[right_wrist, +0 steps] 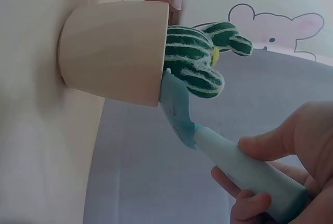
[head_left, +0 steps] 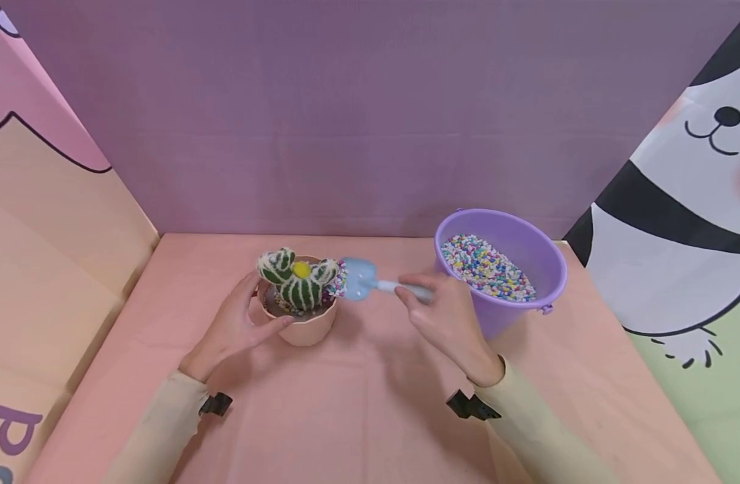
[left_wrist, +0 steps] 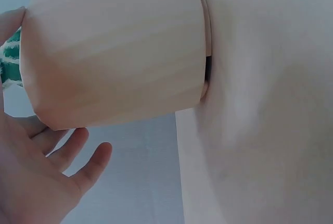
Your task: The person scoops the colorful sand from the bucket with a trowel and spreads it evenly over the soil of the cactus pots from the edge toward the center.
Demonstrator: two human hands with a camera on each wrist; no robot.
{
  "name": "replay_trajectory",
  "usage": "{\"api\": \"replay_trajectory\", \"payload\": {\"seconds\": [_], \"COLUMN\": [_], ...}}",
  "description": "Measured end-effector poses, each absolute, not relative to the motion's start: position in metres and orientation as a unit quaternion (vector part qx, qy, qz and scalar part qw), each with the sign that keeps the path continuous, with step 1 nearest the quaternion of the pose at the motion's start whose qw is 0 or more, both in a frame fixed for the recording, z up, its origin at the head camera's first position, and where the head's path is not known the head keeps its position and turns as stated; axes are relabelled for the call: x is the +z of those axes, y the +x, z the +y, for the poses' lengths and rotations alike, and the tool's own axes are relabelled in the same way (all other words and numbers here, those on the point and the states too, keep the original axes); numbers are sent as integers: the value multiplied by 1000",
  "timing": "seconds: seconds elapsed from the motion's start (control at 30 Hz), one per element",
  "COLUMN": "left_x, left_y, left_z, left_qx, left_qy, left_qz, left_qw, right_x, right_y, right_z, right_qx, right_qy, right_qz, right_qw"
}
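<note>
A green striped toy cactus [head_left: 301, 294] with a yellow flower stands in a peach flower pot [head_left: 309, 331] on the table. Thumb and fingers of my left hand [head_left: 239, 324] hold the pot around its rim on the left. My right hand [head_left: 447, 317] grips the handle of a light blue toy trowel [right_wrist: 179, 110] from the right. The trowel's blade rests at the pot's right rim, beside the cactus. Small multicoloured beads [head_left: 341, 277] lie at the blade's tip, and some show inside the pot around the cactus base.
A purple bucket [head_left: 542, 259] stands to the right, partly filled with multicoloured beads [head_left: 487, 269], just beyond my right hand. Pink cloth [head_left: 321, 417] covers the table. A purple backdrop [head_left: 357, 121] rises behind, and printed panels flank both sides.
</note>
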State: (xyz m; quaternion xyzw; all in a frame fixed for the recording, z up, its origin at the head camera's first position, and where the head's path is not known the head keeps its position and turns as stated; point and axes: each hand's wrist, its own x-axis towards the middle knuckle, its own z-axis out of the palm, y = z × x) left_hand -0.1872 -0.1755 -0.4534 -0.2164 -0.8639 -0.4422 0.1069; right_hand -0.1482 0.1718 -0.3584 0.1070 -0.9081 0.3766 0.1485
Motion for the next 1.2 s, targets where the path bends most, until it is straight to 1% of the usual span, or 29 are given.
{"api": "replay_trajectory", "payload": {"seconds": [0.17,0.6,0.9,1.2], "left_x": [-453,-453,-453,-456], "left_y": [-188,-186,-186,-187], "left_z": [-174,-173,-173,-173], "left_qx": [-448,-447,-453,-440], "left_qy": [-221,-212,-209,-205], "left_qz": [-859,-863,-861,-868], "left_qw": [108,107,100,107], "right_x": [-357,-355,-353,-348], "right_y": [-150,-148,-147,-146], "right_z": [168,163,161,156], "right_qx": [358,349,335,307], "right_qy": [126,152,154,164], "right_qz": [-909,-901,-904,-910], "right_qw": [175,209,217,225]}}
